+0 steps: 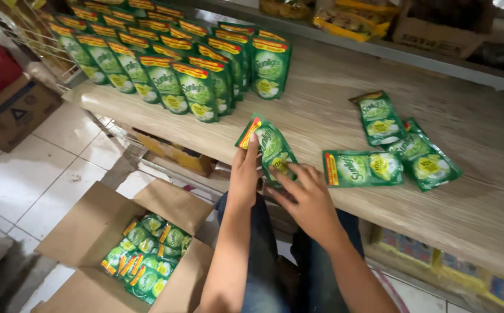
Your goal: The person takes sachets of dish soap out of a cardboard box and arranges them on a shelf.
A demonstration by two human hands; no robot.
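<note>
Green pouch [268, 148] clamped by both hands' fingers, left hand [244, 174], right hand [307, 200], pouch's lower edge hidden

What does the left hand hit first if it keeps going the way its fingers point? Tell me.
Likely the standing rows of green pouches at the back of the wooden shelf. The left hand already holds a green pouch; depth is unclear.

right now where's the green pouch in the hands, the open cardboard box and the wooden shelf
green pouch [270, 144], head view, on its printed front between the fingers
open cardboard box [92, 217], head view, on its bare left flap
wooden shelf [321, 93], head view, on a bare stretch of its top
</note>
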